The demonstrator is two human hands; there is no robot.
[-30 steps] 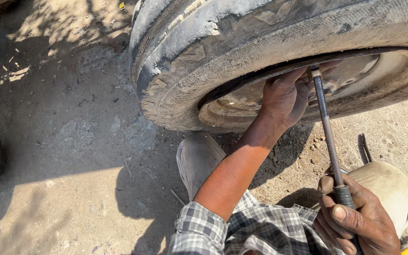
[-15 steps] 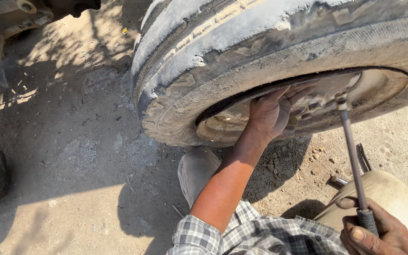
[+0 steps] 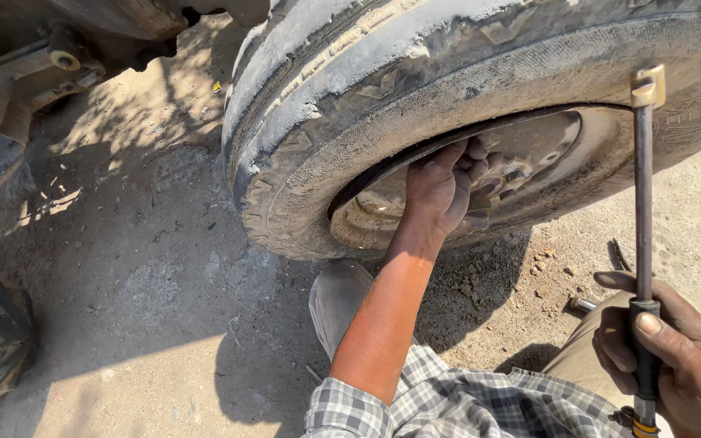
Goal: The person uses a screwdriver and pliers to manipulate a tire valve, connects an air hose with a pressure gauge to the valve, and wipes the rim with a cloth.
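Dusty ground carries a big worn tyre (image 3: pixel 415 97) at twelve o'clock, its bead partly parted from the rim (image 3: pixel 545 174); most remains seated. Left hand (image 3: pixel 441 188) curls fingers under the bead; right hand (image 3: pixel 675 357), at four o'clock, clamps an upright tyre iron (image 3: pixel 643 211).

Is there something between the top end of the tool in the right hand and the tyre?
Nothing visible does. The right hand holds the tool upright, its head over the tyre sidewall; contact is unclear. The left hand is apart, at the rim.
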